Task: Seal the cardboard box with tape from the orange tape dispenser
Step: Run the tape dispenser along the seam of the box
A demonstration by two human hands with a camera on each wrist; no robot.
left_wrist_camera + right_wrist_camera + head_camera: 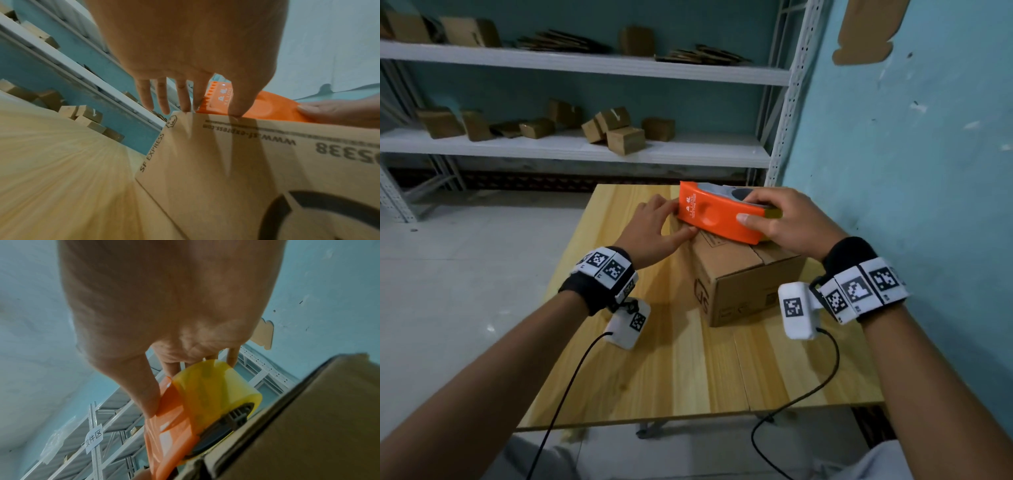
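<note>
Right hand (787,222) fingers curl round orange plastic tape dispenser (719,214) on brown cardboard box (743,274); left hand (657,229) fingers spread, pressing far-left edge w/ steady pressure needed along seam.

The dispenser (717,217) has an orange body with small white markings, a grey top, and a translucent yellow tape roll (216,386) on a black hub (224,426). The box (743,284) is plain brown cardboard with black print; the table (671,370) is pale yellow wood with lengthwise grain. Both wristbands (602,274) are black with white tiles carrying black square-code patterns; the wall (911,137) is light blue-green with a tan bare patch (866,31), and the shelves (571,150) are white.
</note>
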